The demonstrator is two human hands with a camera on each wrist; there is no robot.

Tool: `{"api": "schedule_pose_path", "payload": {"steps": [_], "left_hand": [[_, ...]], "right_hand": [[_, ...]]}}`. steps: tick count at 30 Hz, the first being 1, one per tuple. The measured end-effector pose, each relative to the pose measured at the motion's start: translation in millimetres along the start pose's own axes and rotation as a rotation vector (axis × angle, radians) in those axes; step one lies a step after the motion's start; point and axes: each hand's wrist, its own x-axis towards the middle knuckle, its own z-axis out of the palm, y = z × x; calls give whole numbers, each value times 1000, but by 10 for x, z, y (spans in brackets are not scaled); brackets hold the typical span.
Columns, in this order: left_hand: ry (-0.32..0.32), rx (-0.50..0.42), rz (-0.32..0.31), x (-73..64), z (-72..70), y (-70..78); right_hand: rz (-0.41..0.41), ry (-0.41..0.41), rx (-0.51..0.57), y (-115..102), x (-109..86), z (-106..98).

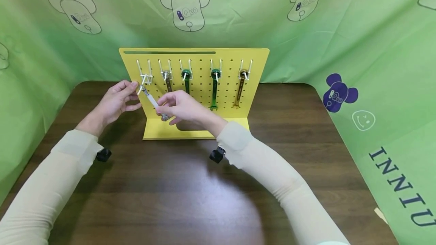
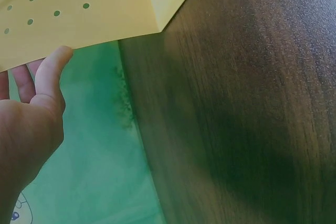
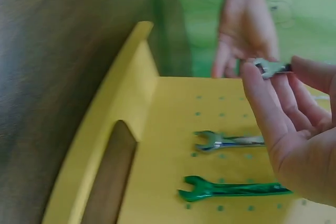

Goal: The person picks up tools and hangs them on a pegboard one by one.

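A silver combination wrench (image 1: 151, 99) slants down from the leftmost white hook (image 1: 144, 79) of a yellow pegboard (image 1: 201, 103). My right hand (image 1: 185, 106) pinches its shaft between thumb and fingers; its open-jawed end (image 3: 266, 68) shows in the right wrist view. The wrench's upper end is close to the hook's tip; whether the ring is round it is too small to tell. Beside the board's left edge is my left hand (image 1: 117, 99), fingers extended and apart, upper fingertip near the hook. In the left wrist view, this hand (image 2: 31, 114) reaches the board's edge, some fingertips hidden.
On other hooks hang a silver wrench (image 1: 168, 84), two green wrenches (image 1: 187, 82) and a bronze-coloured wrench (image 1: 240, 92). The pegboard stands on a dark wooden table (image 1: 163, 184), with a green printed curtain (image 1: 231, 14) behind and at the sides.
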Motion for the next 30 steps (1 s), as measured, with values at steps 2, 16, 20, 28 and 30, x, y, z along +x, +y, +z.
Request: {"api": "schedule_pose_path", "payload": {"steps": [2,16,20,28,30], "left_hand": [[-2,-2,3,5,1,10],[8,27,-6,-35,-42,31],[-2,39,-12,-17,-23,8],[-11,50,-6,-11,-22,-19],[-7,43,-8,-16,-21,-19]], "right_hand": [[15,37,14,47,44,39],[66,152,-86,44,297,174],[108,193,-52,53,324,165],[110,249,-23,165,352,273],[122,241,-23,237,352,300]]}}
